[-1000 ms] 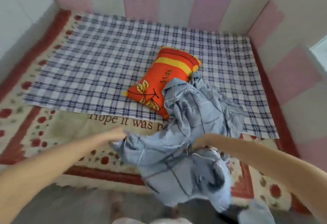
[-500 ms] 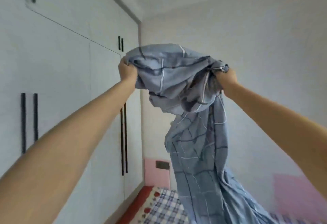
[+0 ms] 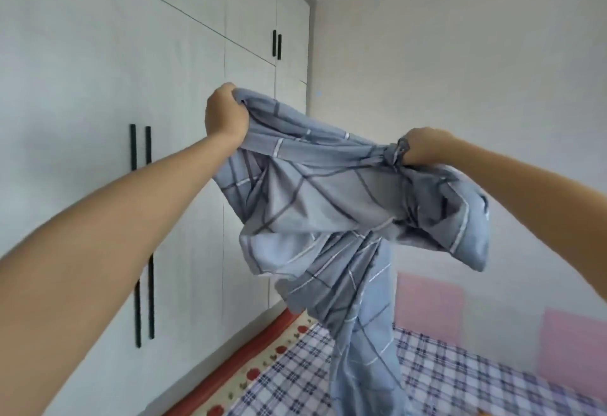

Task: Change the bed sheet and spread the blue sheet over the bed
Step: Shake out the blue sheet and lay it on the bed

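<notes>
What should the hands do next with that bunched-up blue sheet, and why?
Probably pull the hands wider apart. The left hand and right hand each grip a gathered clump of the blue sheet, which hangs twisted and folded over the checked sheet. Finding the edge looks needed before it can spread flat.

Blue sheet (image 3: 328, 211): soft matt woven cloth, creased, with thin dark and white grid lines. Checked sheet (image 3: 460, 379) on the bed: flat matt cloth. Wardrobe doors (image 3: 184, 64): smooth matt white panels with slim black handles (image 3: 140, 235). Wall (image 3: 460, 54): smooth matt paint.
</notes>
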The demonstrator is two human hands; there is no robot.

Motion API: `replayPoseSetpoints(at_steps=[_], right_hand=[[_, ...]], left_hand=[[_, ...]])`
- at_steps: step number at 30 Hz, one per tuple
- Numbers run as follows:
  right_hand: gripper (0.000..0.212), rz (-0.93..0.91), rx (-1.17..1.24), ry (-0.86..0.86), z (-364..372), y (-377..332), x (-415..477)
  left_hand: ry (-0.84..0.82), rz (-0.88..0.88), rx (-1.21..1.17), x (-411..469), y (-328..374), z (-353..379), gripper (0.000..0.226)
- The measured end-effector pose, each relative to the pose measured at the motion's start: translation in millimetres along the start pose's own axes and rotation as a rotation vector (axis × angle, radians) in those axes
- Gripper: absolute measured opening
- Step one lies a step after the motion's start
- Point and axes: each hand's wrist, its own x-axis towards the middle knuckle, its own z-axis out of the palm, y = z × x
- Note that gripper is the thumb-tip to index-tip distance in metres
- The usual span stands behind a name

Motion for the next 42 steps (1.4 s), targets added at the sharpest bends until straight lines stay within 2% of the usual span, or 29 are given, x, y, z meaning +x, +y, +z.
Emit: replayPoseSetpoints(at_steps=[2,4,5,6,9,12,14,16,18,19,22,24,26,28,30,31,33,34,36,39,41,42], right_hand=[[0.013,0.045,-0.111,0.099,14,15,-24],[0.008,0.084,-0.109,0.293,25,37,-43],[0.013,0.100,-0.082,0.364,29,50,-47],[0.016,0.118,-0.050,0.366,30,64,-54],[0.007,0.236,0.115,0.182,33,125,-78],[0.015,0.435,0.201,0.176,36,181,-116],[0.015,0.474,0.085,0.257,36,201,-142],[0.019,0.392,-0.170,0.320,43,220,-167],[0.024,0.292,-0.406,0.284,57,236,-192],[0.026,0.299,-0.426,0.262,63,242,-201],[0.028,0.447,-0.226,0.108,66,274,-226],[0.028,0.415,-0.081,-0.152,64,280,-244],[0.028,0.364,-0.130,-0.493,65,273,-268],[0.051,0.298,-0.135,-0.671,75,252,-291],[0.085,0.221,0.113,-0.774,95,220,-316],[0.095,0.177,0.290,-0.817,111,197,-332],[0.096,0.078,0.476,-0.748,145,161,-362],[0.079,0.017,0.508,-0.682,162,146,-373],[0.018,0.036,0.532,-0.542,181,127,-392],[0.016,0.274,0.707,-0.272,185,140,-407],[0.019,0.355,0.846,-0.147,173,152,-410],[0.017,0.345,0.852,-0.141,166,153,-411]], left_hand=[[-0.046,-0.001,0.035,-25,5,3,0.027],[-0.065,0.022,0.011,-48,21,7,0.025],[-0.096,0.054,0.000,-55,30,8,0.024],[-0.159,0.094,-0.005,-66,41,9,0.021],[-0.473,0.201,0.039,-109,65,17,0.004],[-0.727,0.182,0.134,-152,58,24,0.026],[-0.831,0.108,0.143,-177,46,29,0.035],[-0.886,0.057,0.156,-210,46,41,0.034],[-0.922,0.024,0.129,-247,58,58,0.031],[-0.919,0.018,0.121,-259,65,61,0.029],[-0.924,-0.022,0.090,-289,81,68,0.027],[-0.945,-0.052,0.017,-308,86,68,0.021],[-0.963,-0.122,-0.093,-333,89,72,0.014],[-0.975,-0.162,-0.142,-358,97,76,0.008],[-1.009,-0.148,-0.162,-387,113,79,0.004],[-1.056,-0.123,-0.182,-406,121,79,0.005],[-1.139,-0.008,-0.237,-427,137,74,0.008],[-1.168,0.066,-0.232,-433,143,69,0.008],[-1.183,0.270,-0.159,-442,142,61,0.013],[-1.125,0.579,0.152,-464,113,43,0.055],[-1.112,0.652,0.359,-482,89,39,0.074],[-1.106,0.645,0.392,-494,80,38,0.076]])
